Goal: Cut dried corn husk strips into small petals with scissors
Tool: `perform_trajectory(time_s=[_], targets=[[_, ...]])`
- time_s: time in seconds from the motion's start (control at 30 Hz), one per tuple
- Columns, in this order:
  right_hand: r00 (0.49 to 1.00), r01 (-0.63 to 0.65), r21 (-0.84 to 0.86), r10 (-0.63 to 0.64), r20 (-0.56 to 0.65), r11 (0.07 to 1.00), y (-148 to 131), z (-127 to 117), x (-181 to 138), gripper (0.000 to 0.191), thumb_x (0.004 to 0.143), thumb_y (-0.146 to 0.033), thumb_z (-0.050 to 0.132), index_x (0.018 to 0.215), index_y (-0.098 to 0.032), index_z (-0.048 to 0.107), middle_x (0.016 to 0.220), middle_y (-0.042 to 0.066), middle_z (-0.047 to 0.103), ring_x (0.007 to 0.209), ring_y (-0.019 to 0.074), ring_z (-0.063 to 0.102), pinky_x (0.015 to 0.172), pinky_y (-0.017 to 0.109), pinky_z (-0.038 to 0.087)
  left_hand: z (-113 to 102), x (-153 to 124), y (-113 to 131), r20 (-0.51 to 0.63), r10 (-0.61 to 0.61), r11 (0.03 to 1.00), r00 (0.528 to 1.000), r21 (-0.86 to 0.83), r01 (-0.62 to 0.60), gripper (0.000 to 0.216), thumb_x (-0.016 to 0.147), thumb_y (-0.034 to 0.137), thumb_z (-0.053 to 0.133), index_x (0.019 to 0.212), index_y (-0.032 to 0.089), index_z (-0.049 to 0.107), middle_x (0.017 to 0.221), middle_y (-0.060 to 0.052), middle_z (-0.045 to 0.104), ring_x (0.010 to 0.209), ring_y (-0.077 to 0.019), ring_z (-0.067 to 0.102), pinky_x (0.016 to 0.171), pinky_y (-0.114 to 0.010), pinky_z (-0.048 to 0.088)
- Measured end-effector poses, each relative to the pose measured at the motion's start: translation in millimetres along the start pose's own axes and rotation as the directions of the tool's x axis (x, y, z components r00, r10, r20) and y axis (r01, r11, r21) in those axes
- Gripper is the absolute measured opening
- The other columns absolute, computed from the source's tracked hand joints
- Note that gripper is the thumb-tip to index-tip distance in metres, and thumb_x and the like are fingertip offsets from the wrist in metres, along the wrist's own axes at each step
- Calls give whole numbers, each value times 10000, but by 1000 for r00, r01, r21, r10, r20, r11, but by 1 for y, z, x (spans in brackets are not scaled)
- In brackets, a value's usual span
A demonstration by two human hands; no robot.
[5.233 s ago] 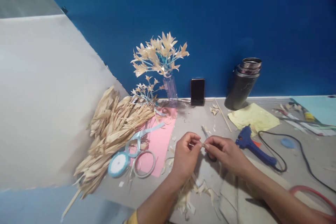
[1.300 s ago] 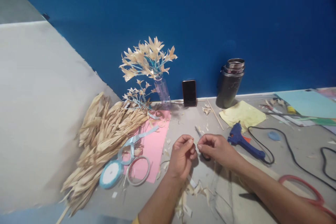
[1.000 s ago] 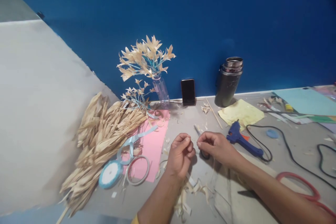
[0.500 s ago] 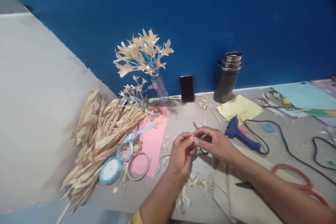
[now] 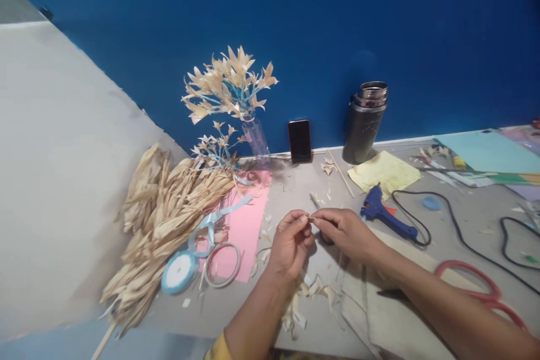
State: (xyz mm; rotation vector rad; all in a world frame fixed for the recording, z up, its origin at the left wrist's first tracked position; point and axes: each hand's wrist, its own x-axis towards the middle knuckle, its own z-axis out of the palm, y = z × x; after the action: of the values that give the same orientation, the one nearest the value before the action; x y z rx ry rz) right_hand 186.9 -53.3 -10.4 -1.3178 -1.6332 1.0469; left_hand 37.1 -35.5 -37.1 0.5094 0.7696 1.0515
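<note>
My left hand [image 5: 291,242] and my right hand [image 5: 342,230] meet over the grey table [image 5: 472,236], fingertips pinched together on a small tan husk piece [image 5: 311,217]. Both hands are closed in a pinch. Tan husk scraps [image 5: 307,298] lie under my wrists. A heap of dried corn husks [image 5: 164,219] lies to the left. Finished husk flowers stand in a clear vase [image 5: 255,138] at the back.
A blue glue gun [image 5: 386,218] with a black cord lies right of my hands. Red-handled scissors [image 5: 476,287], a dark flask [image 5: 365,122], a phone [image 5: 300,141], yellow paper [image 5: 383,173], pink paper [image 5: 244,230], a blue ribbon spool [image 5: 179,271] and a tape ring [image 5: 222,264] lie around.
My fingertips, slightly apart about a second ago, have come together on the husk piece. The camera view has shifted a little to the right and down.
</note>
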Motion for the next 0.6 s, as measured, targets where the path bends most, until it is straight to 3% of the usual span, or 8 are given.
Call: perform_trajectory(time_s=[0.33,0.6], targets=[[997,-32,-46,35,61,998,10,1,2,311,940,-300,447,759,-216,687,602,-18,630,530,150,588,549,238,427,-3,2,1,9,35,999,999,-22,-35,231,660,233,812,782,158,630,573,40,503,544,-64,449,467,-157,293],[1000,10,-151,-7,23,988,10,-1,1,332,946,-283,436,729,-211,677,602,-8,657,558,157,605,586,247,445,-5,4,-1,2,59,998,998,-32,-59,228,681,219,796,786,163,602,592,48,493,528,-59,427,462,-159,280]])
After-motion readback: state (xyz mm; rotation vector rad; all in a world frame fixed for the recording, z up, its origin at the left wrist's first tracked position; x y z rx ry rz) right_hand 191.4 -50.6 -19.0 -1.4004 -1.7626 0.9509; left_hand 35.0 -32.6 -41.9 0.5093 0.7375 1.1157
